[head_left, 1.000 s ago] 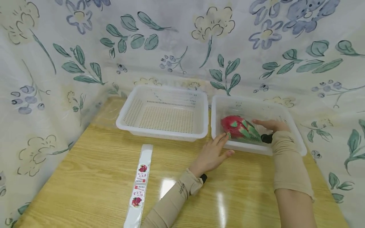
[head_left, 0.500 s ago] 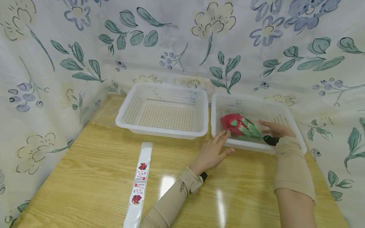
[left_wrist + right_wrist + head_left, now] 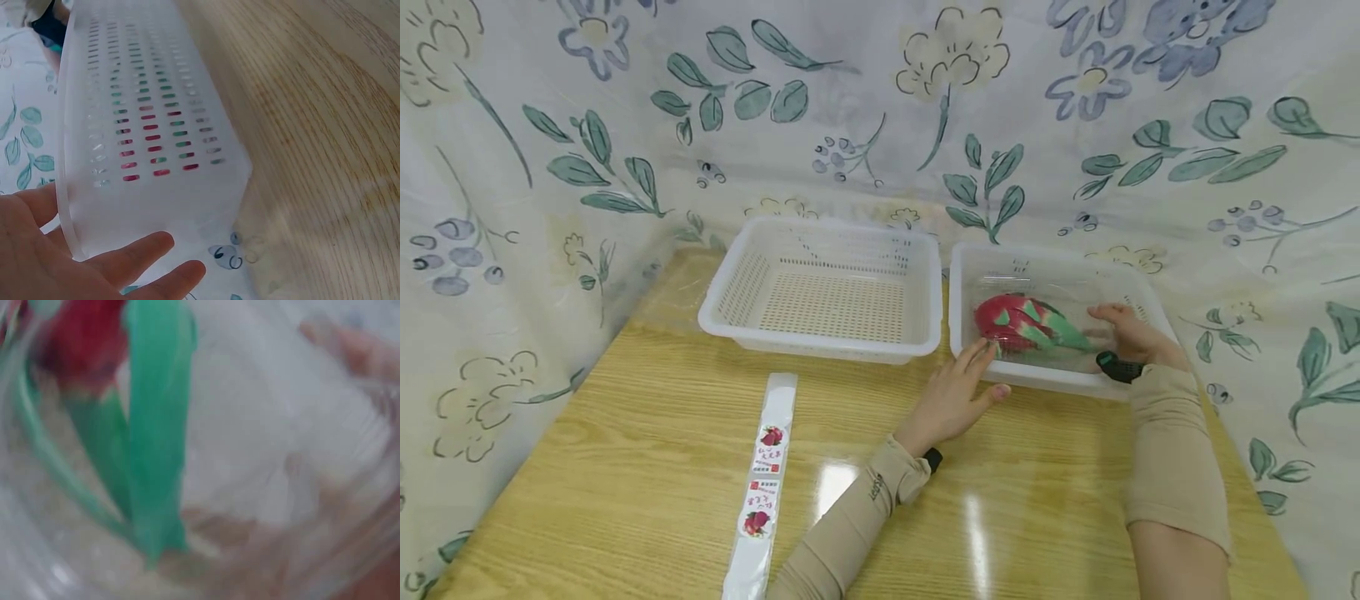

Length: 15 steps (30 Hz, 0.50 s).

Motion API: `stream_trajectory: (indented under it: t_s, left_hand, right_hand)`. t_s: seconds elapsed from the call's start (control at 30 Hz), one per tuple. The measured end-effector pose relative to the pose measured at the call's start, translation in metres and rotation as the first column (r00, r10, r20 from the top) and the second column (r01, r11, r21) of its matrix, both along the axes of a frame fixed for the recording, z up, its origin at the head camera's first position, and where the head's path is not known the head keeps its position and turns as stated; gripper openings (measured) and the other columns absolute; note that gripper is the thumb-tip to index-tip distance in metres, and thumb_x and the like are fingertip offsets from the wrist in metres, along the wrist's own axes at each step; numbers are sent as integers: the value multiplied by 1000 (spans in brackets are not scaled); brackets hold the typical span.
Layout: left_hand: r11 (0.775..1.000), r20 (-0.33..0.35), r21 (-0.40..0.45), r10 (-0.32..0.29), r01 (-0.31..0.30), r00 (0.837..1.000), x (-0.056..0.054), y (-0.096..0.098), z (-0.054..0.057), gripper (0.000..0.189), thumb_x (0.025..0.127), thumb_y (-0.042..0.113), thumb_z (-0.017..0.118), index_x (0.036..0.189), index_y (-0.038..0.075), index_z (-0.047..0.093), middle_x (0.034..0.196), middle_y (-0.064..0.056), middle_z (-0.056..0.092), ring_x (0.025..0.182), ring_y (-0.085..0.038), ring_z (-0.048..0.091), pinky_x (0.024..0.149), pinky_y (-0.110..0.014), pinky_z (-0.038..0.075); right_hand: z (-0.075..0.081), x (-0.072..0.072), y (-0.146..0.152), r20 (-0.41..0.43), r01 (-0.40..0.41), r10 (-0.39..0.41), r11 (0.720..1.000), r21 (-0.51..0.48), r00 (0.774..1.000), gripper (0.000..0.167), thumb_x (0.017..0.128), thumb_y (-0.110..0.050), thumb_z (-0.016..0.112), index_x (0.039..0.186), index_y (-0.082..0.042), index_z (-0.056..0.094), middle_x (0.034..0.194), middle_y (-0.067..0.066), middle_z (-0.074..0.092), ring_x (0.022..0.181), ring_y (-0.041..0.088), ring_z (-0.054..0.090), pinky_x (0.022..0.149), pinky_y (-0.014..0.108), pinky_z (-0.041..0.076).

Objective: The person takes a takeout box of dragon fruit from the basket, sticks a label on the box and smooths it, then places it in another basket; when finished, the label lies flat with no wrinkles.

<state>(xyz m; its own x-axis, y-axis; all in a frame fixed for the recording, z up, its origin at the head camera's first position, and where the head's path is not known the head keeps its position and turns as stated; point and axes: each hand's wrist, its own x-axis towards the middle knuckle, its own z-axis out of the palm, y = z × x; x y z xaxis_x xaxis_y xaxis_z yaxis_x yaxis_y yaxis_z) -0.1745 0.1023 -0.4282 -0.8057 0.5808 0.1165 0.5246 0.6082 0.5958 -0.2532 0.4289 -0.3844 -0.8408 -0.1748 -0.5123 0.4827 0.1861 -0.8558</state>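
A red dragon fruit (image 3: 1018, 323) with green scales lies in the right white basket (image 3: 1045, 381), seen through clear plastic. My right hand (image 3: 1138, 333) reaches into that basket at the fruit's green end. In the right wrist view it holds a clear plastic container (image 3: 250, 412), with blurred fingers (image 3: 356, 353) around its side; the green scales (image 3: 156, 425) show through the plastic. My left hand (image 3: 951, 398) touches the basket's front left corner, fingers fairly straight. From the left wrist, two fingertips (image 3: 153, 247) lie by the outer wall and another finger passes behind the rim.
A second white basket (image 3: 820, 343) with a slotted bottom stands to the left. A label strip (image 3: 763, 483) with dragon fruit stickers lies on the wooden table (image 3: 647, 467). Clear plastic (image 3: 681, 287) sits at the far left corner. A floral cloth (image 3: 880, 108) hangs behind.
My right hand has shifted right, and its fingers now stand farther from the fruit's red body. The left hand stays at the basket corner. The head view has shifted slightly.
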Motion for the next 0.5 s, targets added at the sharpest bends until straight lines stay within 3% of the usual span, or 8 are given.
stream_trajectory:
  t_s: [0.03, 0.13, 0.2, 0.23, 0.27, 0.4, 0.5]
  left_hand:
    - [1000, 5, 5, -2, 2, 1000, 0, 0, 0, 89, 86, 71, 8, 157, 17, 16, 164, -4, 16, 142, -39, 34, 114, -62, 28]
    - [1000, 12, 19, -3, 3, 1000, 0, 1, 0, 93, 85, 73, 5, 156, 15, 19, 164, -5, 16, 142, -39, 34, 114, -61, 29]
    - [1000, 14, 23, -4, 4, 1000, 0, 1, 0, 96, 83, 75, 3, 156, 14, 20, 164, -6, 15, 142, -39, 33, 114, -61, 29]
    - [1000, 16, 23, -6, 6, 1000, 0, 1, 0, 98, 83, 75, 2, 156, 13, 20, 164, -6, 14, 142, -40, 33, 114, -61, 29]
    - [1000, 18, 24, -8, 8, 1000, 0, 1, -1, 99, 82, 76, 1, 156, 13, 20, 164, -7, 13, 142, -40, 32, 114, -61, 28]
    - [1000, 24, 27, -12, 11, 1000, 0, 1, 0, 99, 83, 76, 1, 156, 11, 17, 164, -7, 10, 142, -43, 31, 114, -62, 27]
    - [999, 28, 30, -12, 11, 1000, -1, 1, 1, 98, 84, 75, 3, 156, 11, 14, 165, -6, 8, 144, -41, 29, 114, -61, 27]
  right_hand:
    - [2, 1, -1, -4, 8, -8, 1000, 0, 1000, 27, 103, -41, 34, 111, -25, 14, 151, 11, -34, 148, 41, -7, 99, 49, 45]
    - [8, 5, -4, -41, 6, -4, 999, 33, 999, 37, 103, -39, 32, 124, -19, 9, 150, 14, -36, 147, 44, -8, 108, 52, 36]
    - [12, 7, -7, -36, 37, -36, 999, 22, 999, 51, 103, -38, 33, 134, -16, -2, 150, 12, -38, 147, 44, -10, 114, 59, 26]
    - [13, 9, -9, -26, 47, -46, 999, 21, 999, 60, 103, -39, 33, 134, -18, -15, 149, 11, -40, 147, 43, -12, 116, 60, 22]
    - [15, 10, -10, -23, 64, -64, 998, 6, 998, 63, 103, -38, 34, 134, -18, -17, 149, 10, -40, 147, 42, -14, 117, 61, 17]
    - [20, 16, -15, -36, 106, -107, 994, -28, 994, 45, 103, -37, 36, 124, -25, -2, 148, 8, -33, 147, 41, -14, 118, 64, 9]
    - [26, 20, -17, -64, 120, -120, 993, -16, 991, 33, 103, -37, 36, 114, -27, 7, 148, 10, -27, 147, 42, -10, 117, 64, 10]
